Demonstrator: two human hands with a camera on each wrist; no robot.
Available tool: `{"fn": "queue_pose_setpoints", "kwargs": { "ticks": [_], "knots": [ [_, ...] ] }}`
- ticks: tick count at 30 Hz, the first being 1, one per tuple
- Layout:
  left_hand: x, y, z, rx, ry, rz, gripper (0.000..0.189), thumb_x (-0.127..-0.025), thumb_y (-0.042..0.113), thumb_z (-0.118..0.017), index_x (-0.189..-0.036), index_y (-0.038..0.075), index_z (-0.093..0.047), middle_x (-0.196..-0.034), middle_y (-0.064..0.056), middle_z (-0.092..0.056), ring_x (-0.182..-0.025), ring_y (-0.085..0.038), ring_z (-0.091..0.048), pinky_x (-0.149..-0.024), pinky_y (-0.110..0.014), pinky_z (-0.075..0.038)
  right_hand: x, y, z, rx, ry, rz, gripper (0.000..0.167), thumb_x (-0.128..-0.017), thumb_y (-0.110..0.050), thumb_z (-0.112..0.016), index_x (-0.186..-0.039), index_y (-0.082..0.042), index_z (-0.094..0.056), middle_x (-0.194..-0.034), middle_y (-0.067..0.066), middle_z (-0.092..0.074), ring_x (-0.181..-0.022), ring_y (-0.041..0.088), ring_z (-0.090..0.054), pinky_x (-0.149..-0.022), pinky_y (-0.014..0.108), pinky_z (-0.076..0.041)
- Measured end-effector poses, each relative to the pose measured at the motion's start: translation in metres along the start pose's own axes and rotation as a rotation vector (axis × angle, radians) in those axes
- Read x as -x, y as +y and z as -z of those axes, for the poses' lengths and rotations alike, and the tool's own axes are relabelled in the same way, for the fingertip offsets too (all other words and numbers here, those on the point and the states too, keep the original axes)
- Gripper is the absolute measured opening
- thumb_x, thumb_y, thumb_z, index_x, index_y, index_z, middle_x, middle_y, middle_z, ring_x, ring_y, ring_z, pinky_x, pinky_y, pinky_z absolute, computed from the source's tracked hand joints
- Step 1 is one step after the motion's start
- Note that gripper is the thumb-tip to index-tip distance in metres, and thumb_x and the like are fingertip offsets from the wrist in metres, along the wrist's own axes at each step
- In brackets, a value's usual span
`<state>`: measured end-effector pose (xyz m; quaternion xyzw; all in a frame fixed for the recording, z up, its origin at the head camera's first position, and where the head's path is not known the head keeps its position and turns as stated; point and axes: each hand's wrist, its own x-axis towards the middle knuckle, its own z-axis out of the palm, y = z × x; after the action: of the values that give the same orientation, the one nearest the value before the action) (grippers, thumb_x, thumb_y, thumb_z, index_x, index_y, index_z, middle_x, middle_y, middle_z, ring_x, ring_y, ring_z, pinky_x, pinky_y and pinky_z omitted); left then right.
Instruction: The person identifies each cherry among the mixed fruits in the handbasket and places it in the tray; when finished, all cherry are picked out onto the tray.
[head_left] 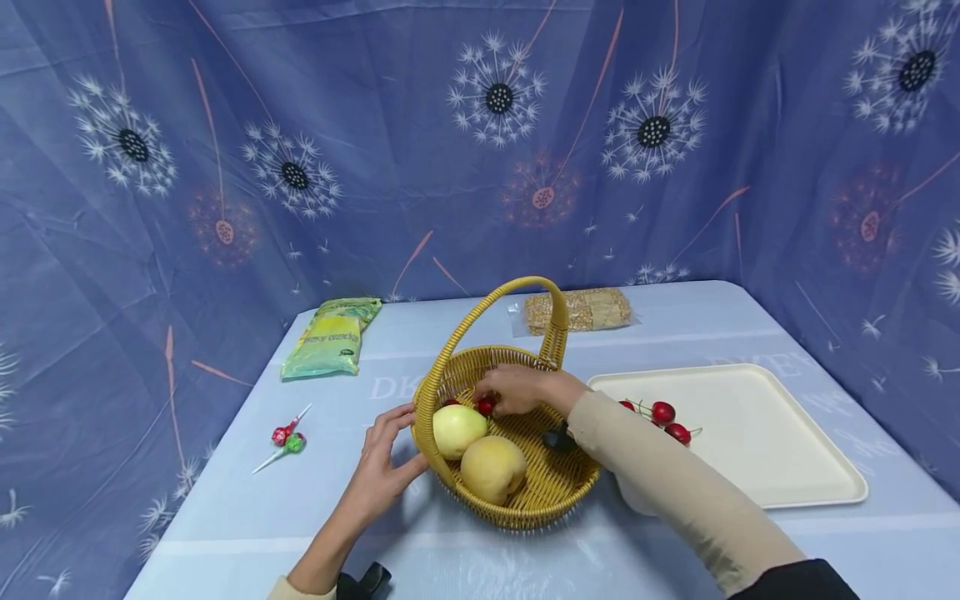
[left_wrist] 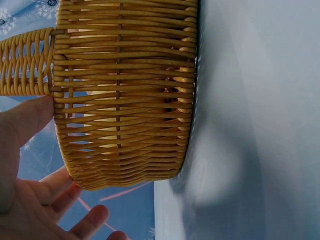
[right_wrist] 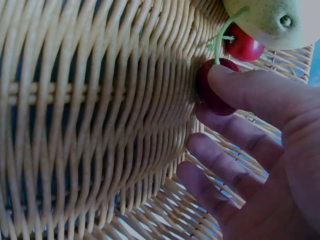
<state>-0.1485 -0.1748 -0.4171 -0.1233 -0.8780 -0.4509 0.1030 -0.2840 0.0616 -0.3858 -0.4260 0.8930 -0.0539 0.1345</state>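
A yellow wicker basket (head_left: 551,508) with a tall arched handle holds a pale green-yellow apple-like fruit (head_left: 459,432) and a yellow peach-like fruit (head_left: 493,469). My left hand (head_left: 381,468) rests against the basket's left side; in the left wrist view its thumb touches the rim beside the handle's base, fingers spread. Reaching inside near the back wall, my right hand (head_left: 517,388) pinches a dark red cherry (right_wrist: 216,89) between thumb and forefinger, its other fingers loosely bent. Another cherry (right_wrist: 244,44) lies beside the pale fruit in the right wrist view.
Right of the basket, a cream tray (head_left: 780,442) bears several cherries (head_left: 663,412), partly behind my right sleeve. A green-yellow snack bag (head_left: 330,340) and two lollipops (head_left: 295,442) lie at left. Behind the basket is a clear-wrapped packet (head_left: 581,311). Patterned blue curtains (head_left: 420,167) surround the table.
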Motion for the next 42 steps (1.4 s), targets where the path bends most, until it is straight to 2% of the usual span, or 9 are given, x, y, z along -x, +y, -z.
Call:
{"fn": "queue_pose_setpoints", "kwargs": {
  "ticks": [4, 10, 15, 22, 29, 37, 42],
  "knots": [
    [0.001, 0.0, 0.0, 0.004, -0.002, 0.005, 0.052, -0.078, 0.023, -0.076, -0.124, 0.014, -0.055, -0.142, -0.006, -0.042, -0.129, -0.027, -0.034, -0.1, -0.056, -0.029, 0.004, 0.002, 0.001, -0.012, 0.025, 0.009, 0.036, -0.085, -0.019, -0.068, -0.12, -0.019, -0.063, -0.115, 0.0, -0.063, -0.107, 0.019, -0.056, -0.095, 0.037, -0.042],
    [0.001, 0.0, 0.0, 0.011, -0.001, 0.011, 0.052, -0.078, 0.024, -0.076, -0.125, 0.014, -0.055, -0.143, -0.005, -0.042, -0.131, -0.026, -0.032, -0.101, -0.056, -0.029, 0.016, 0.003, 0.011, -0.087, 0.057, -0.029, 0.037, -0.085, -0.018, -0.069, -0.121, -0.019, -0.062, -0.124, 0.0, -0.06, -0.118, 0.022, -0.05, -0.101, 0.041, -0.038],
    [0.001, 0.0, 0.0, 0.015, -0.001, 0.011, 0.052, -0.079, 0.024, -0.076, -0.125, 0.014, -0.055, -0.143, -0.005, -0.041, -0.131, -0.026, -0.032, -0.101, -0.056, -0.028, 0.03, 0.004, 0.021, -0.126, 0.094, -0.041, 0.038, -0.086, -0.02, -0.068, -0.123, -0.02, -0.061, -0.12, -0.004, -0.059, -0.115, 0.018, -0.05, -0.095, 0.038, -0.041],
    [0.002, 0.0, 0.0, 0.028, -0.005, 0.019, 0.051, -0.079, 0.025, -0.075, -0.125, 0.014, -0.055, -0.143, -0.005, -0.041, -0.132, -0.027, -0.031, -0.103, -0.058, -0.027, 0.055, 0.004, 0.029, -0.16, 0.207, 0.0, 0.038, -0.085, -0.022, -0.068, -0.123, -0.02, -0.062, -0.116, -0.005, -0.063, -0.108, 0.017, -0.052, -0.093, 0.039, -0.041],
    [0.002, 0.0, 0.0, 0.032, -0.006, 0.015, 0.049, -0.08, 0.026, -0.075, -0.124, 0.016, -0.055, -0.143, -0.004, -0.041, -0.133, -0.027, -0.03, -0.103, -0.058, -0.027, 0.082, 0.01, 0.03, -0.204, 0.323, 0.02, 0.038, -0.086, -0.023, -0.069, -0.123, -0.02, -0.062, -0.118, -0.005, -0.064, -0.113, 0.018, -0.057, -0.096, 0.042, -0.044],
    [0.002, 0.0, 0.001, 0.036, -0.007, 0.012, 0.05, -0.08, 0.024, -0.075, -0.124, 0.015, -0.055, -0.143, -0.004, -0.041, -0.133, -0.027, -0.03, -0.103, -0.059, -0.027, 0.121, 0.016, 0.032, -0.266, 0.408, -0.068, 0.038, -0.084, -0.035, -0.069, -0.12, -0.027, -0.061, -0.113, -0.011, -0.063, -0.108, 0.013, -0.054, -0.089, 0.039, -0.045],
    [0.002, 0.001, 0.001, 0.032, -0.01, 0.02, 0.05, -0.08, 0.024, -0.075, -0.125, 0.014, -0.055, -0.143, -0.004, -0.04, -0.133, -0.027, -0.03, -0.103, -0.059, -0.027, 0.147, 0.021, 0.027, -0.275, 0.471, -0.141, 0.041, -0.084, -0.031, -0.071, -0.123, -0.022, -0.061, -0.111, -0.009, -0.063, -0.106, 0.016, -0.055, -0.087, 0.042, -0.046]
  ]
}}
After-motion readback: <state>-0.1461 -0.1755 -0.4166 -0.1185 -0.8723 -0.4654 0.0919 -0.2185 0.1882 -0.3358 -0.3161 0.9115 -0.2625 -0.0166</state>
